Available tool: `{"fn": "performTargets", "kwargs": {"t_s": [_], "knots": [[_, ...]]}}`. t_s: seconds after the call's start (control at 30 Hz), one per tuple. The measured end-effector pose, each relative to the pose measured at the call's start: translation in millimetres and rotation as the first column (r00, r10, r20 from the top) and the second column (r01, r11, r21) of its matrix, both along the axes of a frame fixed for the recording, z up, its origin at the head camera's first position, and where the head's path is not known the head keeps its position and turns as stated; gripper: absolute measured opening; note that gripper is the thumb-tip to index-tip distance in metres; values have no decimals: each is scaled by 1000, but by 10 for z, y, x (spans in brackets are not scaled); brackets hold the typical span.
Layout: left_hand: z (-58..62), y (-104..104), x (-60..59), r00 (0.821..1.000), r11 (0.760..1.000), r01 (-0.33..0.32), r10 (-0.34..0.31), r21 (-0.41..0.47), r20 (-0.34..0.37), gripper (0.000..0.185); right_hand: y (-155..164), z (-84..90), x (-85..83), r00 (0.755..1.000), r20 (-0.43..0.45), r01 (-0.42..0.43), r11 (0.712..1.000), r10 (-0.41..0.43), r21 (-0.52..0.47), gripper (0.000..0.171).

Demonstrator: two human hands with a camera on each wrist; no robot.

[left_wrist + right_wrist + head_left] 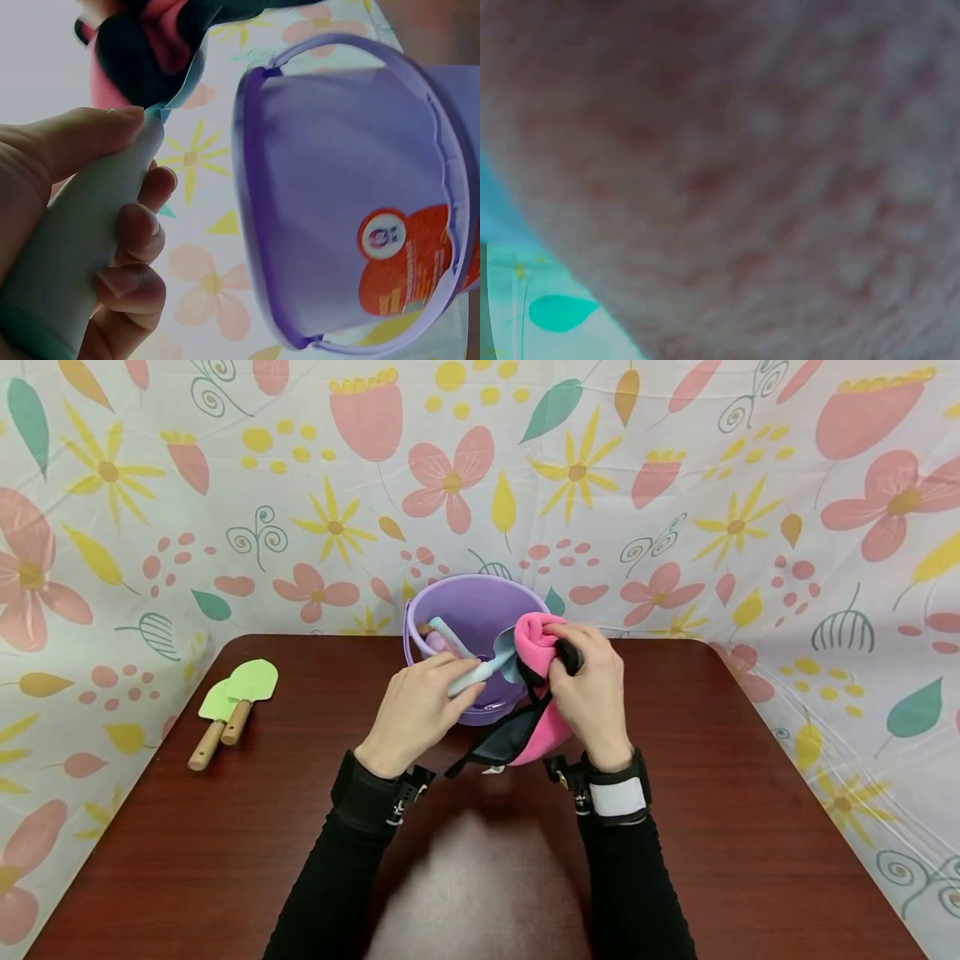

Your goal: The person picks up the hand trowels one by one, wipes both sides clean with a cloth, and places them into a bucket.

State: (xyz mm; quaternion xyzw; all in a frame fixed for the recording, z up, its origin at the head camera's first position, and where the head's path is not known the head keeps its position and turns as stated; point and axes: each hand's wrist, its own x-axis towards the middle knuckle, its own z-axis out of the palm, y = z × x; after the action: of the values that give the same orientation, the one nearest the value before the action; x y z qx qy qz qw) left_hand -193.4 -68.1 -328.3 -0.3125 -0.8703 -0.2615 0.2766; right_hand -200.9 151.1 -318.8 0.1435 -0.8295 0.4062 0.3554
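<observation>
1. Left hand (416, 710) is wrapped around a pale blue tool handle (472, 675), right in front of the purple bucket (468, 610).
2. Right hand (592, 689) grips a pink and black glove (536, 647), bunched against the tool's tip, over the bucket's rim.
3. Bucket sits mid-bench (750, 827), another handle poking out.
4. Two green shovels (232, 702) lie well off left.

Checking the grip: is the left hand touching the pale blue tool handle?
Touching. The left wrist view shows the left hand with fingers and thumb wrapped round the pale blue tool handle.
</observation>
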Motion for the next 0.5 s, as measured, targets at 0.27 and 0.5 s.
{"fn": "performTargets", "kwargs": {"t_s": [0.27, 0.5], "knots": [[27, -51, -7, 999, 997, 19, -22, 68, 38, 27, 76, -20, -28, 996, -38, 75, 996, -76, -43, 37], [4, 22, 2, 1000, 998, 5, -6, 62, 22, 24, -106, -39, 10, 991, -95, 98, 995, -94, 35, 35]]}}
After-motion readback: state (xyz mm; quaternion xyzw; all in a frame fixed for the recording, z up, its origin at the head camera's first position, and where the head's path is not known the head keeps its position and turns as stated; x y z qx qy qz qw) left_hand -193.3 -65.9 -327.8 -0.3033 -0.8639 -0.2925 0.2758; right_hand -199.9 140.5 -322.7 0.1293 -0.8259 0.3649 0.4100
